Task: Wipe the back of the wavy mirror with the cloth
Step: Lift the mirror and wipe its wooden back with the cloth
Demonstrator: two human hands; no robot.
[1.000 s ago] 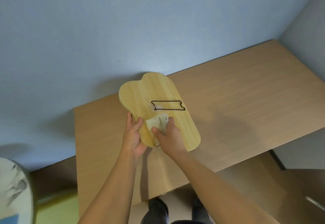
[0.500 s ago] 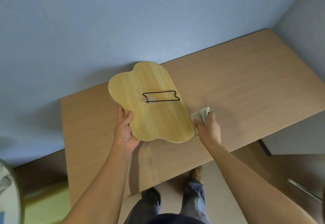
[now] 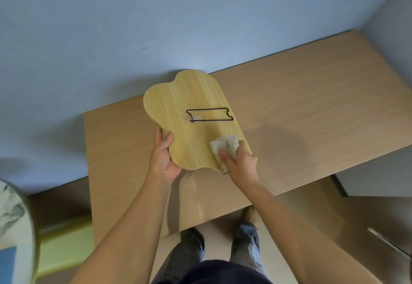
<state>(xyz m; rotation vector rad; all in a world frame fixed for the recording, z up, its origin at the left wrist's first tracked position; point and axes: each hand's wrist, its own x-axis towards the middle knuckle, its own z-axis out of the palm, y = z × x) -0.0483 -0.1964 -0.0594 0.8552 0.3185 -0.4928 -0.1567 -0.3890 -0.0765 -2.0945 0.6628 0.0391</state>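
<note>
The wavy mirror [image 3: 189,96] lies face down over the wooden table [image 3: 312,96], showing its light wood back and a black wire stand [image 3: 209,114] folded flat. My left hand [image 3: 163,156] grips the mirror's near left edge, thumb on top. My right hand [image 3: 240,163] is closed on a crumpled beige cloth [image 3: 225,145] and presses it against the back's near right corner.
A blue wall rises right behind the table. A round white marbled top [image 3: 13,217] shows at the lower left, with a yellow-green surface [image 3: 64,246] beside it. My legs and shoes stand below the table's front edge. A metal handle [image 3: 388,241] sits lower right.
My right hand carried the cloth off the mirror's right side onto the table, then came back onto the near right corner. My left hand kept its hold.
</note>
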